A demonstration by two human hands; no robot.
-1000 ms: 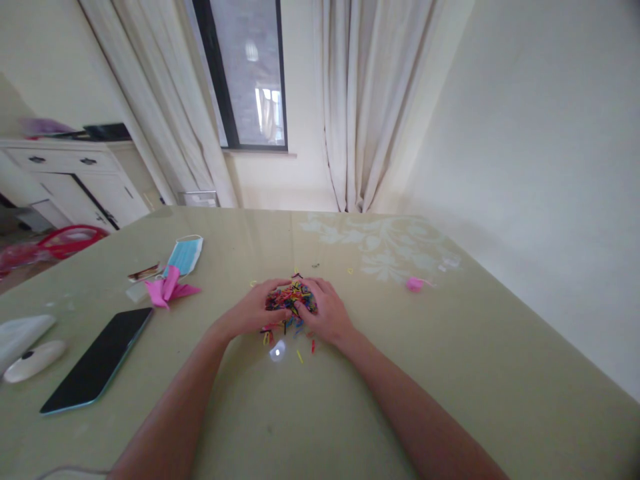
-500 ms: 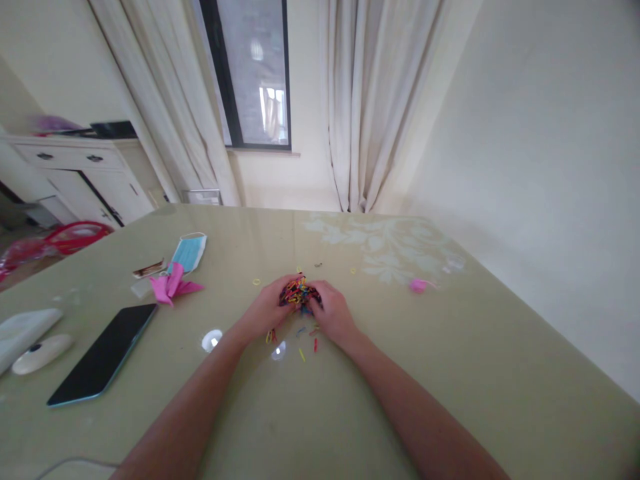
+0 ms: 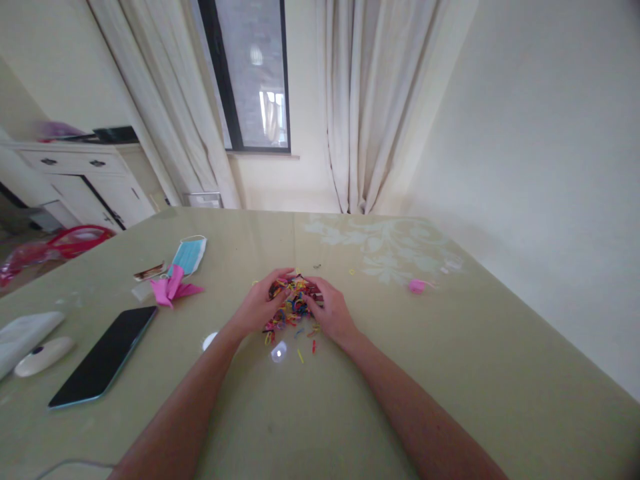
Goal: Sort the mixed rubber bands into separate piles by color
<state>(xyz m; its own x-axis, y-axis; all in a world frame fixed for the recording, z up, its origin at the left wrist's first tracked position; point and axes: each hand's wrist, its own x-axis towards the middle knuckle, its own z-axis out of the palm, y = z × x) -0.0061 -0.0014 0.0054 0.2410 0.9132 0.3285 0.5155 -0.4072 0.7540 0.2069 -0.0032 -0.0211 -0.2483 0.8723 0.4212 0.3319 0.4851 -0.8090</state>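
A heap of small, many-coloured rubber bands [image 3: 296, 301] lies on the table between my two hands. My left hand [image 3: 261, 303] curls around its left side, thumb on the near face and fingers over the far edge. Around the right side bends my right hand [image 3: 330, 308], its thumb pressed into the bands. Both hands are closed loosely on the heap, and their far fingertips are partly hidden. Just in front of it lie a loose yellow band [image 3: 301, 356] and a red band [image 3: 314, 347].
On the left are a black-screened phone [image 3: 104, 357], a white mouse [image 3: 44, 356], a pink folded-paper piece [image 3: 173, 287] and a blue face mask [image 3: 189, 255]. A small pink item [image 3: 416, 287] lies on the right of the table [image 3: 450, 373]. A cable [image 3: 75, 463] crosses the near left.
My hands have moved slightly apart, the left one to the left. The bands, squeezed into a tight clump before, now spread wider and lower between them.
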